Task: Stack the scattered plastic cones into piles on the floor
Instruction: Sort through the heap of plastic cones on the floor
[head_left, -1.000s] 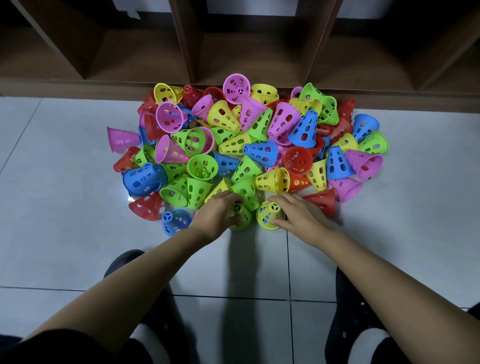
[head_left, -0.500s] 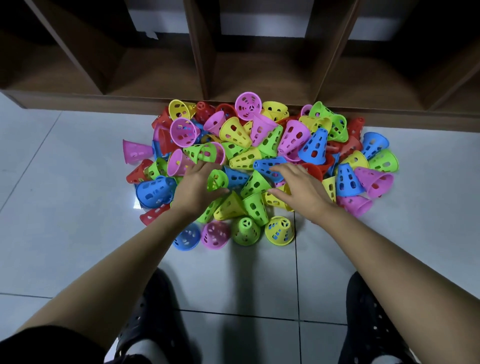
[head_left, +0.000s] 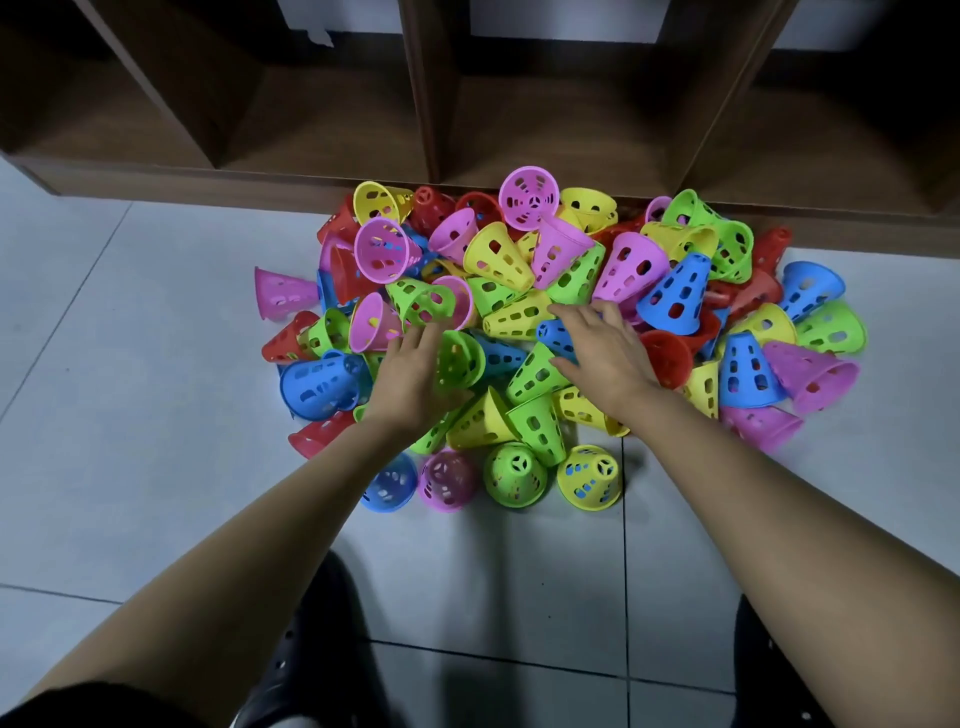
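A heap of perforated plastic cones (head_left: 631, 267) in pink, yellow, green, blue and red lies on the grey tiled floor against a shelf unit. At its near edge, several cones stand upright in a row: blue (head_left: 389, 486), pink (head_left: 447, 480), green (head_left: 514, 475), yellow (head_left: 589, 478). My left hand (head_left: 410, 374) reaches into the heap's left middle, thumb and fingers around a green cone (head_left: 462, 358). My right hand (head_left: 605, 353) lies with fingers spread over a blue cone (head_left: 553, 332), fingertips touching a yellow cone (head_left: 514, 318).
A dark wooden shelf unit (head_left: 208, 182) with open compartments runs along the back, right behind the heap. Bare floor tiles (head_left: 130, 415) extend left, right and toward me. My black shoes (head_left: 322, 649) stand on the floor below my arms.
Both hands left the upright cones at the heap's near edge and moved up into the heap. The left hand took hold of a green cone; the right reached farther toward the yellow cone.
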